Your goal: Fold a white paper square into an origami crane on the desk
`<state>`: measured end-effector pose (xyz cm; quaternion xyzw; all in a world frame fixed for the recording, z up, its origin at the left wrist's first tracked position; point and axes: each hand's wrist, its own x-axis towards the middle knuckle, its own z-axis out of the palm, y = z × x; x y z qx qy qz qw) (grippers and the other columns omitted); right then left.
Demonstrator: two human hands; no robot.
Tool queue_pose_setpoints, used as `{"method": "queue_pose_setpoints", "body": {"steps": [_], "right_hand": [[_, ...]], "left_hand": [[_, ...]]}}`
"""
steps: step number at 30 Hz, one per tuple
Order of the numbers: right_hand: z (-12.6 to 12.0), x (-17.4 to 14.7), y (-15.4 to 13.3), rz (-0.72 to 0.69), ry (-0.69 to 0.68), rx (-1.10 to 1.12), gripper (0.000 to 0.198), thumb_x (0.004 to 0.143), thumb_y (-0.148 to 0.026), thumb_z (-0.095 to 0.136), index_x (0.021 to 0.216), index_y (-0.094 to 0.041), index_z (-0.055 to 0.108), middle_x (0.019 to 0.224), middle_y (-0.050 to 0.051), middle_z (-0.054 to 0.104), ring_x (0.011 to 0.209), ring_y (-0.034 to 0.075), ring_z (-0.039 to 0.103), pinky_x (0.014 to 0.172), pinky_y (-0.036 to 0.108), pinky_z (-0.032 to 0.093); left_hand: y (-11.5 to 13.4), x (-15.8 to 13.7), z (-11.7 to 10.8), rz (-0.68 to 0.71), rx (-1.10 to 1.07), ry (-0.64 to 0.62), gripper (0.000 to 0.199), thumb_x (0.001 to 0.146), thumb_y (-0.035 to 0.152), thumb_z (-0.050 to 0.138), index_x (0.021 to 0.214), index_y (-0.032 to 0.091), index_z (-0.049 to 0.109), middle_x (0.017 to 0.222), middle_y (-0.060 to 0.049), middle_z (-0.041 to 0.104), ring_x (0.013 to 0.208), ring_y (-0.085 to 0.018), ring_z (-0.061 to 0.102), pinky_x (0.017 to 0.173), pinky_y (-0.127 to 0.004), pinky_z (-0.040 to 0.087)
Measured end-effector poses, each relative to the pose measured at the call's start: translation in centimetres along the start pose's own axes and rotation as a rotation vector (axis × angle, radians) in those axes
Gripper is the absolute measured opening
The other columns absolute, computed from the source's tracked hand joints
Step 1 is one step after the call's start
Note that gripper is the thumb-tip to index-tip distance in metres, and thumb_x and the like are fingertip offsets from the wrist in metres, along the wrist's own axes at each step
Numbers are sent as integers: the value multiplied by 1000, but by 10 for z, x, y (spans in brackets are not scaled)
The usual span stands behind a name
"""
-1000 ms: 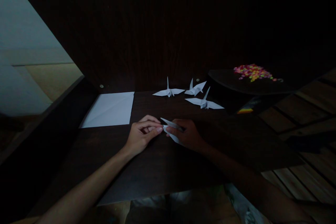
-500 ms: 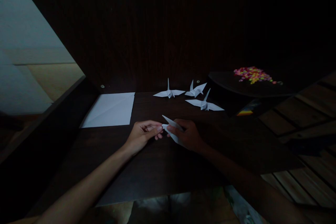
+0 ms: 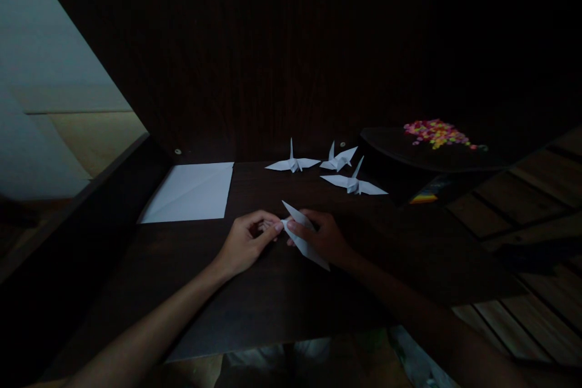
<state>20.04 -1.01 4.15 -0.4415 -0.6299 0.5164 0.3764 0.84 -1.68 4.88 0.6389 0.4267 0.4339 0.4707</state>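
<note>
Between my hands is a white origami crane [image 3: 308, 250] with its wings spread, one pointing away from me and one towards me. My left hand [image 3: 249, 237] pinches a small tip of it between thumb and forefinger. My right hand [image 3: 322, 231] is closed on its body, thumb on top. Beyond my hands three finished-looking paper cranes stand on the dark wooden surface: one in the middle [image 3: 292, 163], one to its right [image 3: 338, 159] and one nearer me [image 3: 354, 184]. A creased sheet of white paper [image 3: 188, 192] lies flat at the left.
A pile of small colourful pieces [image 3: 436, 134] lies on a raised dark shelf [image 3: 409, 154] at the right. A dark side panel [image 3: 82, 206] borders the left, and a dark wooden panel [image 3: 250, 60] rises at the back. Wooden slats [image 3: 513, 324] show at lower right.
The crane has turned a little in my right hand, so more of its near wing shows. My left fingers have curled in more closely and still pinch its tip.
</note>
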Motion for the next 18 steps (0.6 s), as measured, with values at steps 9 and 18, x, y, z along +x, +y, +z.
{"method": "queue_pose_setpoints", "body": {"steps": [9, 18], "right_hand": [[-1, 1, 1, -2, 50, -19, 37, 82, -53, 61, 82, -16, 67, 64, 4, 70, 54, 15, 64, 49, 23, 46], [0, -1, 0, 18, 33, 24, 34, 83, -50, 60, 83, -17, 64, 61, 2, 69, 51, 14, 63, 45, 21, 44]], "left_hand": [[-1, 2, -1, -39, -86, -48, 27, 79, 39, 70, 86, 13, 67, 69, -1, 61, 62, -11, 53, 59, -23, 42], [1, 3, -1, -33, -132, -8, 22, 78, 36, 71, 81, 14, 68, 61, 1, 58, 57, -10, 51, 55, -21, 39]]}}
